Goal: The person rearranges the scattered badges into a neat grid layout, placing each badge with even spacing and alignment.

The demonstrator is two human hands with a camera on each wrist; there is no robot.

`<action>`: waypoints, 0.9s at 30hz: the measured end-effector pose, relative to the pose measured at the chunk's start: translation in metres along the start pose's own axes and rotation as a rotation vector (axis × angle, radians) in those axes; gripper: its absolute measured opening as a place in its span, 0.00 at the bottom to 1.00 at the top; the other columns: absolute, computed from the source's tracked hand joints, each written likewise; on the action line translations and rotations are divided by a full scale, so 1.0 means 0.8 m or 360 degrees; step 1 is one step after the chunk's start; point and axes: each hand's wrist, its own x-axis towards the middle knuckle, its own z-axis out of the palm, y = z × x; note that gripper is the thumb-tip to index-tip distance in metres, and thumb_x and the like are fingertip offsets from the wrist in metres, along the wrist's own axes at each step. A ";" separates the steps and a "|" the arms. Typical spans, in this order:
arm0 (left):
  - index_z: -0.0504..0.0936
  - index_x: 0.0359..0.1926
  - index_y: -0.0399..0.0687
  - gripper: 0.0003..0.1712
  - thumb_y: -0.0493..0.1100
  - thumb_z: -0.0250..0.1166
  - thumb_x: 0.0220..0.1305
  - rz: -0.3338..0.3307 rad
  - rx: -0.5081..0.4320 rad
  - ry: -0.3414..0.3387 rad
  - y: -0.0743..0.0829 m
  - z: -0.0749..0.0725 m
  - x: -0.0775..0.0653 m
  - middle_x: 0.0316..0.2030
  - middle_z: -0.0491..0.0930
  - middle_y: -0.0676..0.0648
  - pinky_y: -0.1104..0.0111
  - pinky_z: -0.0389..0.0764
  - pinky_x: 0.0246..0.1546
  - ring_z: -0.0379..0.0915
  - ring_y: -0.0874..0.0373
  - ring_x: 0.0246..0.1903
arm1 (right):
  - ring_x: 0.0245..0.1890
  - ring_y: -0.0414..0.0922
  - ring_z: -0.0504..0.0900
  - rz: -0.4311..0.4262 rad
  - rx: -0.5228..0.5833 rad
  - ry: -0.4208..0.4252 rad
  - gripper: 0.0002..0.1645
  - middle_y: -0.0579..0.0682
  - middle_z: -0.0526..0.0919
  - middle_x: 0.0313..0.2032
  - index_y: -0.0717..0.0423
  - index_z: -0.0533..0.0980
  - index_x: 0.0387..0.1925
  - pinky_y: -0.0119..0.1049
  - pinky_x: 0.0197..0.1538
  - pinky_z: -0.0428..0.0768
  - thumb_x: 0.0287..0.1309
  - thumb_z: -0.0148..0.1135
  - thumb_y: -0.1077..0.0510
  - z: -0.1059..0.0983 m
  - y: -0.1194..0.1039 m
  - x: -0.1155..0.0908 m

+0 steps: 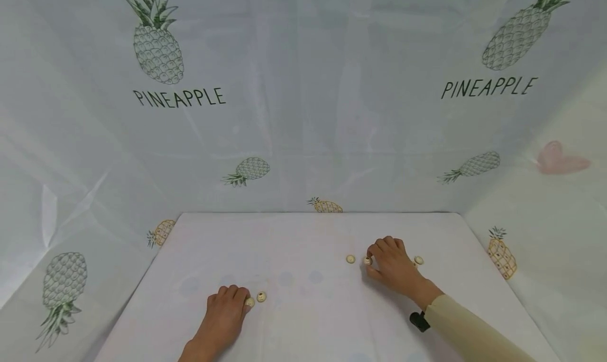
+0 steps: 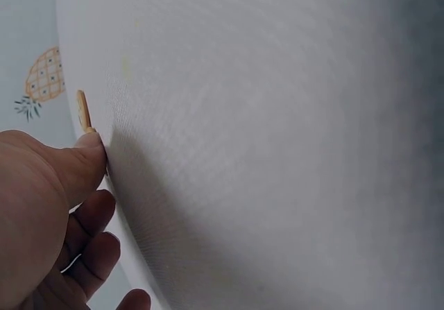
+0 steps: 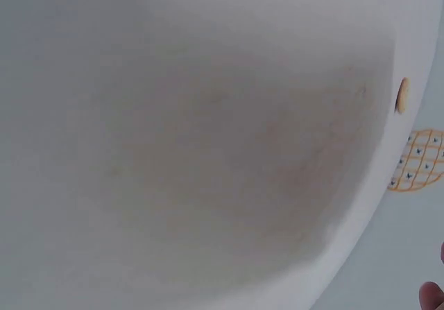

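Observation:
Several small, pale, round wooden discs lie on the white tabletop. My left hand [image 1: 224,313] pinches one wooden disc [image 1: 250,302] at its fingertips, and a second disc [image 1: 261,296] with a dark mark lies just right of it. In the left wrist view the thumb [image 2: 87,159] covers most of the held piece. Farther back, my right hand [image 1: 392,263] holds another marked disc [image 1: 367,260] between thumb and index finger. Left of that hand lies a plain disc [image 1: 350,258]. One more disc [image 1: 419,260] sits behind the hand, beside another that is partly hidden.
A white cloth covers the table [image 1: 303,235], whose far edge meets a hanging sheet [image 1: 322,114] printed with pineapples. Similar sheets enclose the left and right sides. A black strap piece [image 1: 419,321] hangs at the right wrist, by the beige sleeve [image 1: 469,328].

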 end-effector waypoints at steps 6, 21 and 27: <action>0.81 0.45 0.52 0.12 0.48 0.74 0.66 -0.0003 -0.0016 -0.0011 0.000 -0.001 0.000 0.37 0.76 0.55 0.48 0.76 0.49 0.69 0.56 0.42 | 0.43 0.47 0.69 0.0002 0.0008 -0.0118 0.12 0.45 0.76 0.36 0.51 0.78 0.38 0.52 0.53 0.69 0.60 0.73 0.51 0.015 -0.008 0.023; 0.81 0.43 0.54 0.12 0.47 0.75 0.65 0.0033 -0.0032 0.0035 -0.002 -0.004 -0.002 0.36 0.75 0.57 0.49 0.76 0.47 0.68 0.58 0.40 | 0.42 0.46 0.69 -0.0074 -0.0027 -0.0208 0.10 0.44 0.76 0.37 0.48 0.78 0.37 0.50 0.52 0.68 0.63 0.71 0.50 0.053 -0.025 0.054; 0.81 0.44 0.54 0.11 0.47 0.75 0.65 0.0047 -0.0042 0.0042 -0.004 -0.005 -0.002 0.37 0.75 0.57 0.50 0.76 0.47 0.68 0.58 0.40 | 0.41 0.46 0.68 -0.0139 -0.0009 -0.0148 0.10 0.44 0.76 0.35 0.49 0.79 0.36 0.49 0.50 0.69 0.62 0.72 0.51 0.063 -0.039 0.065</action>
